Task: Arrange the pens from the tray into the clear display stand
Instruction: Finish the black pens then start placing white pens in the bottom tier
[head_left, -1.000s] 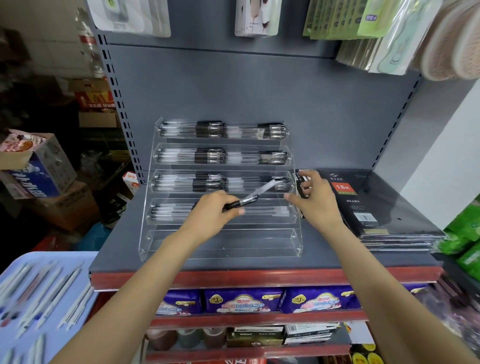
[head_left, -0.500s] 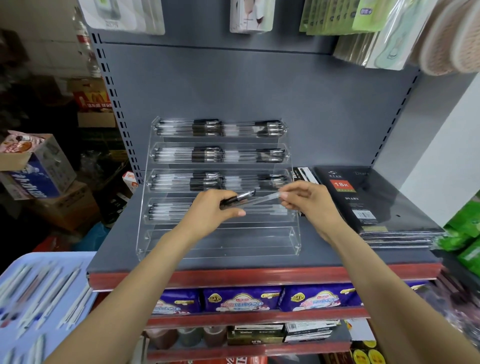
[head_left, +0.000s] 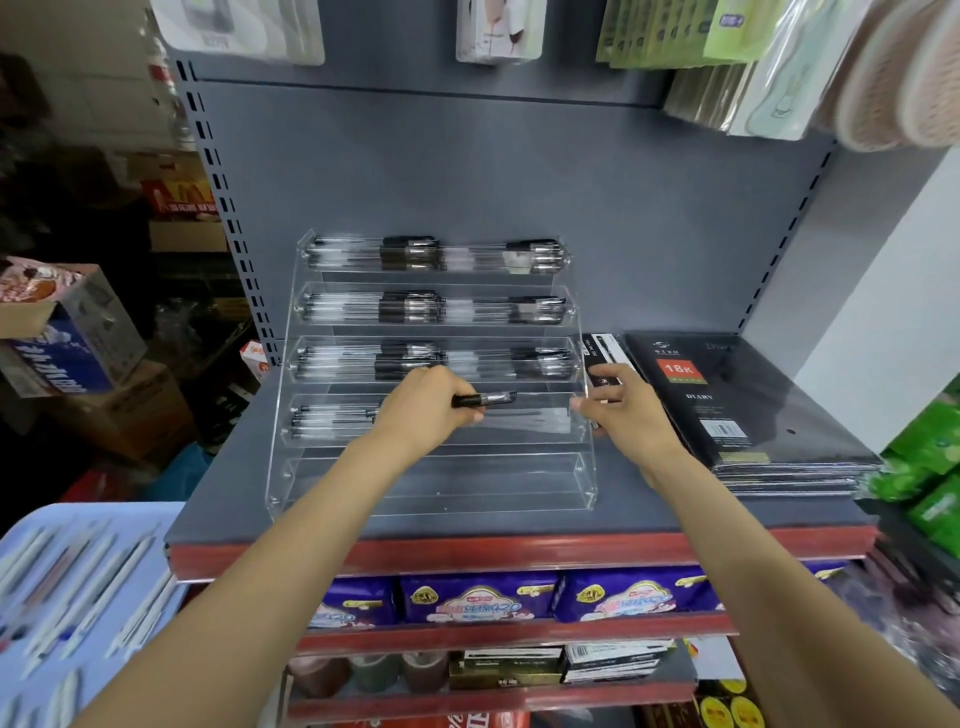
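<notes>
Pen (head_left: 483, 399) gripped at its black end by the left hand (head_left: 426, 402) (fingers curled) over the display stand (head_left: 431, 483); right hand (head_left: 621, 410) pinches its clear tip

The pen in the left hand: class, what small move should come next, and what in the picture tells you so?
Probably lower the pen into the fourth tier of the clear stand and let go. The left hand pinches its black end, holding it level just over that tier's right half, where only a few pens lie. The right hand is at the tier's right end, seemingly guiding the tip.
</notes>
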